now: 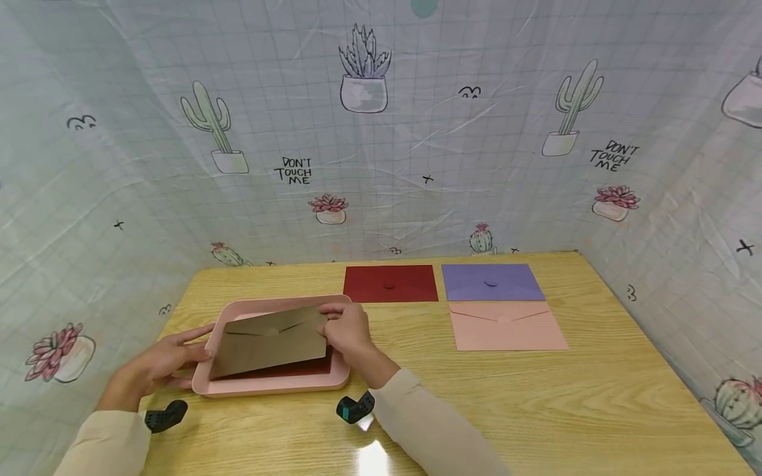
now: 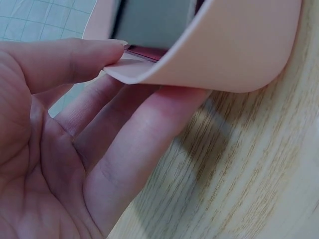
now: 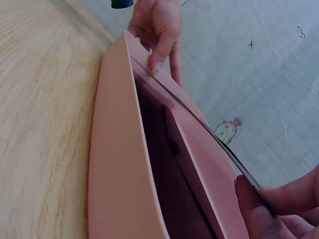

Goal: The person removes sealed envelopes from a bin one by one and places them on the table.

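Note:
A pink tray [image 1: 274,387] stands at the left of the table, its left end in the grip of my left hand [image 1: 163,360]. In the left wrist view, the thumb lies over the rim and the other fingers are under the tray's wall [image 2: 249,47]. My right hand [image 1: 350,330] pinches the right edge of a brown envelope [image 1: 268,345] between thumb and fingers. That envelope slants over the tray, its right end raised and its left end low inside. Beneath it a dark red envelope [image 1: 300,367] shows in the tray, mostly covered.
Behind the tray to the right lies a dark red envelope [image 1: 389,284]. Beside it is a purple envelope [image 1: 493,283], with a light pink envelope [image 1: 506,327] just in front. A cactus-print sheet [image 1: 393,145] hangs around the back and sides of the wooden table [image 1: 595,403].

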Tool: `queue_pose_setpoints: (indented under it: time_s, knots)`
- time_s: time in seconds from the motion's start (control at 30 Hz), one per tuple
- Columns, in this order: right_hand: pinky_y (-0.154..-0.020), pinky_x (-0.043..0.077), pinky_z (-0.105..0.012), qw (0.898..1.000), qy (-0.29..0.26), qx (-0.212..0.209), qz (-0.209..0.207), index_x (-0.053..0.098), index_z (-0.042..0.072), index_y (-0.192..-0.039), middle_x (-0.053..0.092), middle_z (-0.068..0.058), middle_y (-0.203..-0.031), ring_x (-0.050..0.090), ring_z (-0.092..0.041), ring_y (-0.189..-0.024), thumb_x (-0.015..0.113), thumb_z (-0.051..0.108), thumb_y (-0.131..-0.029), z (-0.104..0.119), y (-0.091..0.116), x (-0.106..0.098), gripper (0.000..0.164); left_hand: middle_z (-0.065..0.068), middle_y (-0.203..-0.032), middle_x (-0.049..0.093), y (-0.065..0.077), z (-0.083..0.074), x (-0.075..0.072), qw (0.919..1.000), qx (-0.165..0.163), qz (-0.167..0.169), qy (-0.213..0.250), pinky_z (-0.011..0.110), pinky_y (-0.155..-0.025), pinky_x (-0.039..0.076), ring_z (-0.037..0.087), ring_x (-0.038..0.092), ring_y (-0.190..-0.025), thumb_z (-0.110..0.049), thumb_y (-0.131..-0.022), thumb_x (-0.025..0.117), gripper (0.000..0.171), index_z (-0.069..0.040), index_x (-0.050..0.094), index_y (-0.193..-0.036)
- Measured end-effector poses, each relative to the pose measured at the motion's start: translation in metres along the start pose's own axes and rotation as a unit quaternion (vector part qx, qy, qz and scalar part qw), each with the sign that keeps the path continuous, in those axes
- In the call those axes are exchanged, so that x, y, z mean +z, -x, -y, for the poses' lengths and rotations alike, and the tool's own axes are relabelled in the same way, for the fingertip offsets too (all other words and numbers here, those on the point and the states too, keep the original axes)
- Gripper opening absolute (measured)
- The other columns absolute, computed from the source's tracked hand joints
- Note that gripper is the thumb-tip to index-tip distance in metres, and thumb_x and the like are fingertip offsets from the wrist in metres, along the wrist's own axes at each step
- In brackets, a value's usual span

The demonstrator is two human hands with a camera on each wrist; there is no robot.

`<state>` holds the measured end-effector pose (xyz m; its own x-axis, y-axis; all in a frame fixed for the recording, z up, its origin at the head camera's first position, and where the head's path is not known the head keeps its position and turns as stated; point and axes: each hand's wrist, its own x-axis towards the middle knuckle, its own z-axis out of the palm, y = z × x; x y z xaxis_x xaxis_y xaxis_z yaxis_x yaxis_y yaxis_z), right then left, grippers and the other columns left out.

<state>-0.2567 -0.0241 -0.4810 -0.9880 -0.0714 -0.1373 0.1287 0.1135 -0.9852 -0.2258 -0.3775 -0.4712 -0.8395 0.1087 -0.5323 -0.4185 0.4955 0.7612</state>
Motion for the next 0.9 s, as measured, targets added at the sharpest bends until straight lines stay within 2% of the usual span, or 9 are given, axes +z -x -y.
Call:
queue_pose_setpoints:
  time_s: [0.1, 0.23, 0.53, 0.73, 0.9]
  knots:
    - [-0.064, 0.051, -0.022, 1.000, 0.001, 0.002, -0.003, 0.082, 0.009, -0.111, 0.074, -0.008, -0.109, 0.065, -0.013, -0.094, 0.071, -0.010, -0.082, 0.002, 0.000, -0.005, 0.036, 0.036, -0.155, 0.043, 0.000, 0.001, 0.000, 1.0000, -0.003, -0.002, 0.003, 0.044, -0.084, 0.063, 0.020, 0.069, -0.114, -0.032, -0.105, 0.062, 0.086, -0.013, 0.005, -0.168]
    - [-0.067, 0.054, -0.022, 1.000, -0.009, 0.006, 0.000, 0.081, 0.007, -0.114, 0.074, -0.010, -0.111, 0.066, -0.013, -0.094, 0.070, -0.010, -0.083, 0.004, 0.000, -0.013, 0.037, 0.032, -0.151, 0.050, -0.001, 0.002, 0.001, 1.0000, -0.001, -0.003, 0.009, 0.044, -0.084, 0.063, 0.020, 0.070, -0.113, -0.033, -0.104, 0.063, 0.088, -0.014, 0.006, -0.168]
    - [-0.059, 0.052, -0.020, 0.999, -0.038, 0.007, 0.011, 0.080, 0.006, -0.117, 0.075, -0.013, -0.106, 0.070, -0.015, -0.087, 0.069, -0.010, -0.086, 0.005, -0.003, -0.033, 0.036, 0.028, -0.151, 0.054, -0.002, 0.004, -0.001, 1.0000, 0.002, -0.009, 0.001, 0.043, -0.082, 0.064, 0.018, 0.071, -0.111, -0.035, -0.103, 0.065, 0.089, -0.014, 0.008, -0.168]
    - [-0.062, 0.057, -0.024, 0.998, -0.058, 0.008, 0.014, 0.080, 0.006, -0.117, 0.077, -0.016, -0.108, 0.075, -0.018, -0.088, 0.070, -0.011, -0.087, 0.004, -0.003, -0.049, 0.036, 0.025, -0.147, 0.058, -0.003, 0.005, -0.001, 0.9999, 0.006, -0.013, 0.008, 0.043, -0.079, 0.065, 0.019, 0.074, -0.104, -0.031, -0.104, 0.064, 0.087, -0.013, 0.008, -0.168]
    - [-0.070, 0.062, -0.030, 0.999, -0.052, 0.004, 0.011, 0.078, 0.004, -0.119, 0.076, -0.020, -0.112, 0.077, -0.023, -0.094, 0.070, -0.011, -0.088, 0.003, -0.002, -0.064, 0.036, 0.024, -0.145, 0.060, -0.005, 0.006, -0.001, 0.9998, 0.003, -0.017, 0.011, 0.043, -0.078, 0.065, 0.019, 0.074, -0.101, -0.030, -0.104, 0.064, 0.086, -0.012, 0.009, -0.168]
